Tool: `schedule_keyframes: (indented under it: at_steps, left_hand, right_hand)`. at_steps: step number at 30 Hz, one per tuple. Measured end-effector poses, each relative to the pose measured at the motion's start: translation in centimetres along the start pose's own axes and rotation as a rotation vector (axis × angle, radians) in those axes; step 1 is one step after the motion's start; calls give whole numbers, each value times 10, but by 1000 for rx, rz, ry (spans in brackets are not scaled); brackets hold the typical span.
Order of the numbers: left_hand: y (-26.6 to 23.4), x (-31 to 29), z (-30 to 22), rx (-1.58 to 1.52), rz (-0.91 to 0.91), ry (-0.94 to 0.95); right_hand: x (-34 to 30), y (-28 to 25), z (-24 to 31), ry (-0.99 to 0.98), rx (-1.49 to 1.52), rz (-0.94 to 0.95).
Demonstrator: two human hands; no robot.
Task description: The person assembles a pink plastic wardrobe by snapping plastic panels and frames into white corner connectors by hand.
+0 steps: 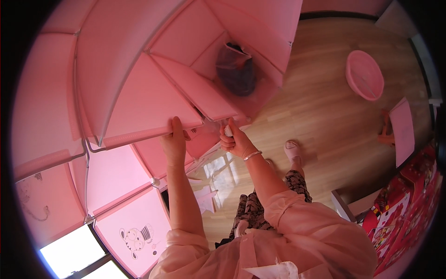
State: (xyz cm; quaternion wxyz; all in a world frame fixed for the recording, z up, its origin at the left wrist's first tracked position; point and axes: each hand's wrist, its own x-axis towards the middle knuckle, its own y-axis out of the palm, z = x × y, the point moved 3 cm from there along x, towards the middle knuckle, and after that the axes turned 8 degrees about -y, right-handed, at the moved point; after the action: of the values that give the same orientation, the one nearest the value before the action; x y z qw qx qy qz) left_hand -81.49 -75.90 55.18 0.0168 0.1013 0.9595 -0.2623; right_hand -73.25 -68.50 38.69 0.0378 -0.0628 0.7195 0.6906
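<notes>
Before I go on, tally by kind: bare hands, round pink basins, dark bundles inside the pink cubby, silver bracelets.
Bare hands, left hand and right hand: 2
Round pink basin: 1
Dark bundle inside the pink cubby: 1
Silver bracelet: 1
Total: 5

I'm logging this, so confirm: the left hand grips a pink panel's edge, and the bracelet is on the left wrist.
Wrong wrist: the head view shows the bracelet on the wrist of the right hand, not the left. The left hand does grip the edge of a pink panel.

You have a pink basin [361, 73] at two o'clock, a red patterned covering [405, 209] at four, a window [70, 252] at eight.
</notes>
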Motion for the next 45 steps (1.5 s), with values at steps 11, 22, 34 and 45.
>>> schedule_keyframes:
  at_steps: [11, 22, 34, 45]
  left_hand:
    - [5, -10, 28, 5, -103, -85]
    - [81, -25, 68, 107, 140, -210]
    - [127, -28, 102, 279, 314, -502]
    - [80, -16, 159, 597, 416, -581]
  right_hand:
    - [-86, -61, 57, -159, -79, -226]
    - [-155, -52, 170, -467, -138, -189]
    - [-231, -171, 242, -500, -236, -965]
    - [-277, -149, 463, -973, -614, -1194]
